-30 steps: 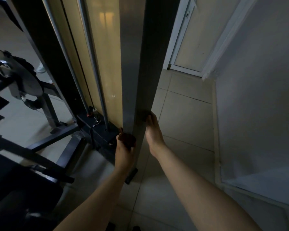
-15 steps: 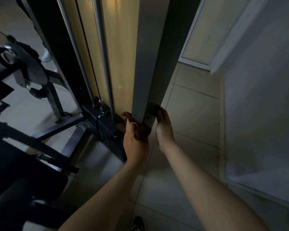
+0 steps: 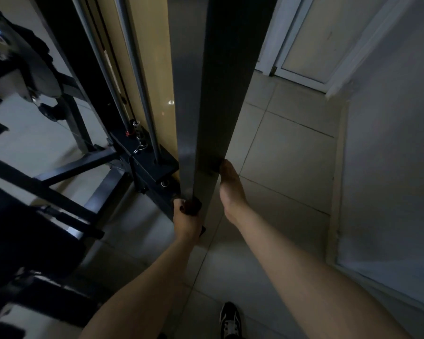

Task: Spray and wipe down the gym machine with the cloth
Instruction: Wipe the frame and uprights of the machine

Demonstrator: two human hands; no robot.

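Pale floor tiles (image 3: 291, 148) are filling the dim room, with a white door frame (image 3: 274, 45) standing at one o'clock and a grey wall running down the three o'clock side. The gym machine's upright post (image 3: 206, 94) is dropping from twelve o'clock to the middle of the view, and its black base frame (image 3: 83, 167) is spreading toward nine o'clock. The left hand (image 3: 185, 218) is clamping a dark cloth (image 3: 192, 206) against the foot of the post, fingers curled round the wad. The right hand (image 3: 230, 189) is lying flat on the post's three o'clock face, fingers straight and holding nothing. The hands are sitting apart with the post between them. No spray bottle is showing.

The wiping is probably reaching the bottom of the post, and that is where trouble is waiting. The knuckles are working just beside the base plate (image 3: 157, 167) at eleven o'clock of the left hand, so a hard downward stroke could be scraping them on metal edges. The small wad could be slipping from the grip or missing the far face. The shoe (image 3: 229, 319) at six o'clock is standing on tile that any runoff could be making slick
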